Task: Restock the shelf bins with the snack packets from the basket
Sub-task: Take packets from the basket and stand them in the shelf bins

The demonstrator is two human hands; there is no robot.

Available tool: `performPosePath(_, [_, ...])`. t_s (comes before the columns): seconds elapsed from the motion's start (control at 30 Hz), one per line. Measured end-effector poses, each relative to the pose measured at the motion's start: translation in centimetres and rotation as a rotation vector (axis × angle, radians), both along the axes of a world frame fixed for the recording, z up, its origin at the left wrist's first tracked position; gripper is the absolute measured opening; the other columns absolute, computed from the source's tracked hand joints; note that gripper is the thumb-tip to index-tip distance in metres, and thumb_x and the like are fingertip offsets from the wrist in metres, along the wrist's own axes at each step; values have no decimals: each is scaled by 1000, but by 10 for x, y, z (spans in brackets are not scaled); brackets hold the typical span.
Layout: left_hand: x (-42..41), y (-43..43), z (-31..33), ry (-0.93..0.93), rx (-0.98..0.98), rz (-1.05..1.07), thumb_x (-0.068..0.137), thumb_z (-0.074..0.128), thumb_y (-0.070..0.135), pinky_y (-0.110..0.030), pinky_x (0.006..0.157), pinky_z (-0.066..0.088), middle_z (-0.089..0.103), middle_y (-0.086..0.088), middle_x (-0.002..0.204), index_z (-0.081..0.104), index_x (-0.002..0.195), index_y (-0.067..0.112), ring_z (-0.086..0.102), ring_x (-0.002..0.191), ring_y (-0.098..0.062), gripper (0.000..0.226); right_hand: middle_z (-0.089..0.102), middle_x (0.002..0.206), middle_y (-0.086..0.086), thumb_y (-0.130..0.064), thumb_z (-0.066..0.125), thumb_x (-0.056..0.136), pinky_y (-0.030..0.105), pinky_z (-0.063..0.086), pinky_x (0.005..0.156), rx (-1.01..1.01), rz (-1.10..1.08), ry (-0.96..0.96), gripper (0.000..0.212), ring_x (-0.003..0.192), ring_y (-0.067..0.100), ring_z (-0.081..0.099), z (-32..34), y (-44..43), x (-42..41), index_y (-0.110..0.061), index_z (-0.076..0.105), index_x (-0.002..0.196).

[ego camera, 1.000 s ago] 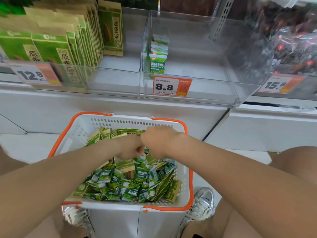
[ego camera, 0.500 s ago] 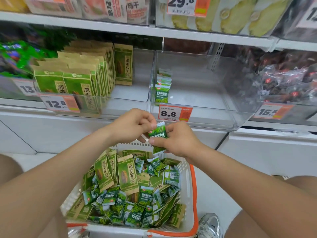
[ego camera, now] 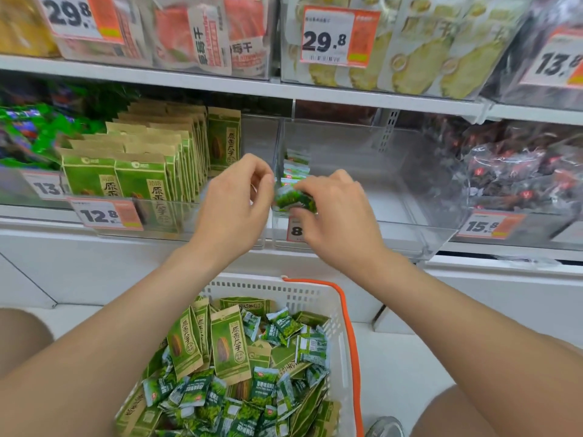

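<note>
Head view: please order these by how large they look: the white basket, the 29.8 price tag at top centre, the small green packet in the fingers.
1. white basket, though it is nearer the camera and cut off by the frame
2. 29.8 price tag
3. small green packet, partly hidden by fingers

Green snack packets, white orange-rimmed basket

top of the frame: dried strawberry bags left of dried pineapple bags, with a 29.8 price tag between them (another tag, upper right, is cut off). right edge: dark wrapped sweets above a 15.8 tag. bottom edge: a grey shoe.
</note>
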State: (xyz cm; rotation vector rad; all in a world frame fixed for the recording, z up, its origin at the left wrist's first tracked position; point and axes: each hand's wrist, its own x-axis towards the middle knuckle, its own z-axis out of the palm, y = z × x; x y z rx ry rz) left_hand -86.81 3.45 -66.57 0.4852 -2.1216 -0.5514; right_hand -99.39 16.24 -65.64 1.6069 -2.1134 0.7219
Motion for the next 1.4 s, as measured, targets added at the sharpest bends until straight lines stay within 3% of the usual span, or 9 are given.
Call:
performPosePath(0.13, [-17, -10, -6, -48, -12, 51, 102, 58, 19, -29, 84, 45, 52, 2, 115, 57, 120, 15, 53, 94, -12, 18, 70, 87, 5, -28, 74, 91, 43, 48, 70, 17, -152, -157, 21, 89, 34, 59, 1, -26, -27, -16, 58, 91])
performPosePath(0.43, [-50, -32, -16, -356, 66, 76, 97, 58, 23, -48, 108, 45, 43, -11, 156, 28, 158, 13, 45, 140, -30, 69, 76, 102, 9, -31, 89, 78, 29, 52, 67, 480, -256, -724, 40, 85, 22, 68, -10, -78, -82, -10, 76, 109])
performPosePath(0.63, [-53, -43, -20, -365, 39, 39, 89, 65, 20, -48, 97, 49, 51, -9, 144, 29, 152, 19, 52, 128, -32, 73, 69, 85, 7, -31, 90, 79, 28, 47, 56, 618, -287, -683, 39, 72, 24, 66, -17, -97, -95, -5, 65, 93])
performPosePath(0.77, [-52, -45, -22, -343, 44, 15, 90, 64, 20, -41, 95, 48, 51, -9, 145, 29, 154, 19, 52, 129, -30, 73, 73, 92, 13, -21, 93, 74, 34, 64, 65, 455, -319, -769, 38, 76, 25, 75, -22, -111, -102, -2, 68, 95])
performPosePath(0.9, [-51, -45, -24, -346, 25, 9, 94, 63, 24, -41, 100, 47, 50, -9, 151, 25, 160, 18, 51, 134, -29, 77, 74, 71, 2, -41, 91, 75, 24, 55, 47, 459, -389, -569, 45, 62, 19, 71, -23, -111, -99, -11, 59, 81])
performPosePath(1.0, [-48, -44, -24, -357, 21, 27, 98, 61, 31, -43, 101, 48, 51, -7, 154, 23, 163, 19, 55, 130, -30, 76, 69, 64, 1, -49, 88, 75, 32, 58, 55, 469, -422, -490, 49, 52, 17, 69, -23, -108, -98, -13, 56, 79])
performPosePath(1.1, [-43, -41, -26, -288, 6, 49, 100, 56, 36, -44, 92, 51, 55, -1, 147, 34, 158, 20, 65, 107, -28, 63, 64, 71, 3, -50, 82, 78, 29, 45, 53, 527, -378, -471, 48, 69, 23, 66, -25, -109, -97, -14, 52, 75])
performPosePath(1.2, [-36, -33, -27, -142, -135, 83, 106, 50, 32, -45, 89, 50, 55, -3, 132, 49, 141, 16, 59, 107, -25, 39, 72, 84, 11, -30, 74, 88, 33, 54, 62, 622, -310, -481, 26, 80, 28, 66, -19, -103, -93, -5, 69, 86])
performPosePath(1.4, [-14, -6, -38, -70, -284, 154, 103, 51, 30, -34, 49, 32, 50, 7, 64, 51, 78, 21, 49, 57, -23, 26, 63, 82, 15, -12, 50, 87, 32, 45, 58, 404, -276, -347, 13, 73, 37, 57, -13, -79, -84, -10, 57, 76])
